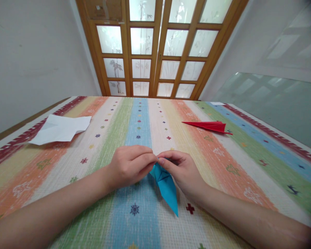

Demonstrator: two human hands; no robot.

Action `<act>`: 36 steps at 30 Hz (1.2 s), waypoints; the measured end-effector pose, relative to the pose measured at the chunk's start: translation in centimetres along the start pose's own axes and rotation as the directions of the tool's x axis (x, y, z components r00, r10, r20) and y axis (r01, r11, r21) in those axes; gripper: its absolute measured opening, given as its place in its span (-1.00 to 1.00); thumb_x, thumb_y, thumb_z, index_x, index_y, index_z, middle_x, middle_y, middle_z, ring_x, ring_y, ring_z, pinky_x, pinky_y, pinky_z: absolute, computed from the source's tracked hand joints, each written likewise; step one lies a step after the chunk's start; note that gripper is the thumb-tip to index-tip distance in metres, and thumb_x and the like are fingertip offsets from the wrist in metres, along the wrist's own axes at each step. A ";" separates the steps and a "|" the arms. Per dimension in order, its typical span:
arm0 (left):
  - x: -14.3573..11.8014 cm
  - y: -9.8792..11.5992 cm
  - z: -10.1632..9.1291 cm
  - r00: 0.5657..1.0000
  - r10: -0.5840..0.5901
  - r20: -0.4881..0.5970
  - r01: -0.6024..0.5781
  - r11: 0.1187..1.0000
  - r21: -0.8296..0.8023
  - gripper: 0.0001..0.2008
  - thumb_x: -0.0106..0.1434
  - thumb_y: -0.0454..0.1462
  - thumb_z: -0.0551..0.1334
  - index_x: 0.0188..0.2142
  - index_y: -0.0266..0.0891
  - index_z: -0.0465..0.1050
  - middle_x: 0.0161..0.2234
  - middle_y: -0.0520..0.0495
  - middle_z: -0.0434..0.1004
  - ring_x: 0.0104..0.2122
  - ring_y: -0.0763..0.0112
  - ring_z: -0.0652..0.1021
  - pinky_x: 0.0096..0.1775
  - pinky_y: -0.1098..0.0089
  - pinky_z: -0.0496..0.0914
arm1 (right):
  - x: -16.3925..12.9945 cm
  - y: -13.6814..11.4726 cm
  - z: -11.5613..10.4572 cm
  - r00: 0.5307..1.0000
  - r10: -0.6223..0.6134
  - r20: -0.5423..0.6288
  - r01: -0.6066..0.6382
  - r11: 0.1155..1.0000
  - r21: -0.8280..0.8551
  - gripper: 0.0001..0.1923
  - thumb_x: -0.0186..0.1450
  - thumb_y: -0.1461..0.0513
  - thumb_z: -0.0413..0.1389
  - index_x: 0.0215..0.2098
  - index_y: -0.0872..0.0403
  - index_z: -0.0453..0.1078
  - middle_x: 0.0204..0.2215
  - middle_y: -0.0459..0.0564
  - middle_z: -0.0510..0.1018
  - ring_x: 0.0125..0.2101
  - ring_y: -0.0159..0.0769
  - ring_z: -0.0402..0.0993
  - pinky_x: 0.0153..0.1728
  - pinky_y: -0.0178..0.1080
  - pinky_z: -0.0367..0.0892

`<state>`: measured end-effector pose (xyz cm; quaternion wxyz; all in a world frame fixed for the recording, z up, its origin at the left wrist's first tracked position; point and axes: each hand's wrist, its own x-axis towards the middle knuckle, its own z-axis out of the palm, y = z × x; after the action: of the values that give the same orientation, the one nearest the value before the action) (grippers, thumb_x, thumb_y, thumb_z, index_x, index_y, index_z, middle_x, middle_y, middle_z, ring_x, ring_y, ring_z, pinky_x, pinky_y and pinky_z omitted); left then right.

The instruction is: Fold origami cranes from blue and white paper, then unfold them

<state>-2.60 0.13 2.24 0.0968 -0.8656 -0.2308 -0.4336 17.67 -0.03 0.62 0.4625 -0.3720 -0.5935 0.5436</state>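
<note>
Left hand [129,166] and right hand [182,171] low at centre, fingertips pinched together toward twelve o'clock, forearms entering from seven and five o'clock.

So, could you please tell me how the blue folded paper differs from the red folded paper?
The blue folded paper is pinched between the left hand and the right hand; the red folded paper lies untouched farther off. Blue's tip points toward the person, red's sideways. Both are long, pointed folds.

Striped table [248,166] — white paper [60,129], red folded paper [209,126].
</note>
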 end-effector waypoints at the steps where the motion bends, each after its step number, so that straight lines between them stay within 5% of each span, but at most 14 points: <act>1: 0.0 0.0 0.0 1.000 0.003 -0.001 -0.003 1.000 0.006 -0.91 0.35 -0.37 0.22 -0.17 -0.25 0.48 -0.28 -0.07 0.62 -0.34 0.40 0.60 -0.33 0.42 0.48 | 0.0 0.0 0.0 1.000 -0.002 -0.003 0.002 1.000 0.000 -0.87 0.21 0.11 0.32 -0.35 -0.01 0.63 -0.43 -0.07 0.64 -0.44 -0.36 0.49 -0.37 -0.30 0.40; 15: 0.1 -0.2 0.0 0.997 0.080 -0.008 -0.079 0.995 0.063 -0.92 0.31 -0.38 0.27 -0.20 -0.25 0.50 -0.32 -0.05 0.62 -0.41 0.40 0.58 -0.41 0.41 0.44 | -0.1 -0.6 -0.1 0.999 -0.043 -0.015 0.042 0.996 -0.076 -0.85 0.23 0.11 0.29 -0.38 0.02 0.58 -0.48 -0.07 0.60 -0.46 -0.34 0.44 -0.40 -0.28 0.35; 20: 0.1 0.2 0.6 0.989 -0.145 -0.007 0.142 0.980 -0.136 -0.95 0.31 -0.37 0.24 -0.24 -0.28 0.48 -0.32 -0.09 0.57 -0.41 0.44 0.54 -0.39 0.44 0.46 | 0.2 -0.9 -0.3 0.999 -0.031 -0.025 0.028 0.995 -0.094 -0.81 0.24 0.10 0.27 -0.42 0.05 0.53 -0.52 -0.09 0.54 -0.50 -0.36 0.37 -0.45 -0.29 0.26; 29: 0.6 0.8 1.4 0.844 -0.516 0.144 0.519 0.722 -0.456 -0.88 0.28 -0.25 0.31 -0.34 -0.27 0.56 -0.41 -0.06 0.57 -0.48 0.48 0.49 -0.51 0.51 0.35 | 0.2 -0.3 -0.2 0.998 -0.041 -0.057 0.038 0.998 -0.057 -0.87 0.22 0.12 0.31 -0.36 0.01 0.59 -0.43 -0.08 0.62 -0.40 -0.32 0.48 -0.34 -0.27 0.34; 36: 0.6 0.3 1.7 0.595 -0.707 0.382 0.745 0.308 -0.592 -0.82 0.23 -0.19 0.31 -0.40 -0.28 0.50 -0.54 0.04 0.46 -0.59 0.54 0.40 -0.54 0.51 0.29 | 0.3 0.2 -0.5 1.000 0.004 -0.008 -0.004 1.000 0.005 -0.79 0.26 0.08 0.29 -0.19 -0.02 0.58 -0.37 -0.07 0.63 -0.36 -0.33 0.50 -0.33 -0.29 0.37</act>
<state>-0.96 0.67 1.72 -0.4515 -0.6437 -0.4130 -0.4597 18.02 0.43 0.40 0.4647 -0.3744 -0.5895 0.5444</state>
